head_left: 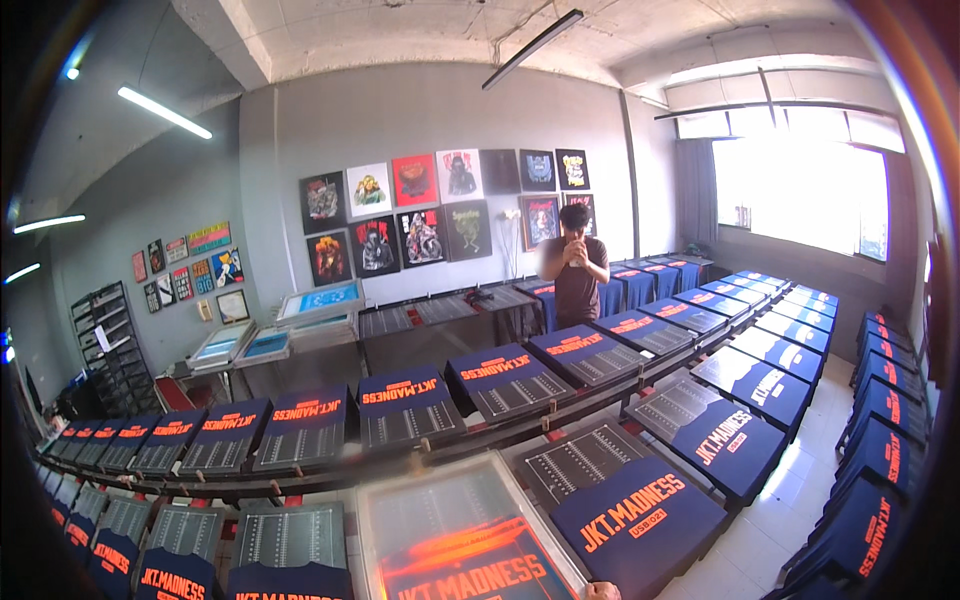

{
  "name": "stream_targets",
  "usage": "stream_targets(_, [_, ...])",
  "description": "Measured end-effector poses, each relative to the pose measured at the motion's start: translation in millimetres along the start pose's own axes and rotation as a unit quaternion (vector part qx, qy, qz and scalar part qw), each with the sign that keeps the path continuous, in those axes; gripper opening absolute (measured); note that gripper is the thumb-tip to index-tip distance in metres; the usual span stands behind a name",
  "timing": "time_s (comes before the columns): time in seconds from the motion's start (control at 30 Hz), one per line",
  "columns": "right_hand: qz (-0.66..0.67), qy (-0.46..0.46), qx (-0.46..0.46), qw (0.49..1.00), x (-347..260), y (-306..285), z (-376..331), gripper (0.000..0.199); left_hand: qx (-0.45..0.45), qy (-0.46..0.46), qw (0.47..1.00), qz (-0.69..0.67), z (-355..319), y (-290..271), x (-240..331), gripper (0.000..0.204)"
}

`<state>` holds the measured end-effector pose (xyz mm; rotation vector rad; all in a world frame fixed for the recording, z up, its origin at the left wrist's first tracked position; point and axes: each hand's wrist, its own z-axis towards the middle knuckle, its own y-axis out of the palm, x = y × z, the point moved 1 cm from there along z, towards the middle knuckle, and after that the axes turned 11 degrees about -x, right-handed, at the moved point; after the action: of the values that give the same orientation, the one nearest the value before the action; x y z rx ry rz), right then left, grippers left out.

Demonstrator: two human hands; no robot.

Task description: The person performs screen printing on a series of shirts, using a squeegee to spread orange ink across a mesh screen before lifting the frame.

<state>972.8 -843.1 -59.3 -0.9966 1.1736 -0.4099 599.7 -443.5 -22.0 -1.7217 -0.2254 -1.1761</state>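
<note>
At the lower edge, a pale-framed printing screen (362,535) lies over a board. Bright orange ink (455,541) is smeared across its mesh, and orange lettering shows below that. My right hand (603,591) is just in view at the screen's lower right corner, its fingers closed at the frame; most of the hand is cut off by the picture's edge. My left hand is out of sight. To the right of the screen, a navy shirt (640,515) with orange lettering is stretched on a printing board. Another printed navy shirt (290,580) is on the left.
Long rows of boards with printed navy shirts (405,395) run left, right and ahead. A person (580,265) stands beyond the middle row, hands raised near the head. More screens (320,300) are stacked at the back left. A tiled floor aisle (790,490) lies right.
</note>
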Motion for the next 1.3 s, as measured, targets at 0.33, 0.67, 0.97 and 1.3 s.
stream_targets(0.33, [0.319,0.161,-0.052,0.932,-62,-48,-31,0.033,-0.013,-0.068,0.996,-0.060,-9,12,-39,0.042])
stream_targets(0.67, [0.124,0.106,-0.001,0.986,-67,-75,-3,0.034,-0.048,-0.073,0.995,0.042,0,-3,32,0.035])
stream_targets(0.97, [0.154,0.142,-0.039,0.977,-74,-74,-7,0.039,-0.054,-0.135,0.989,-0.036,-15,-18,74,0.045])
stream_targets(1.3, [0.180,0.122,-0.139,0.966,-69,-91,-12,0.037,-0.043,-0.098,0.988,-0.108,-28,-18,55,0.035])
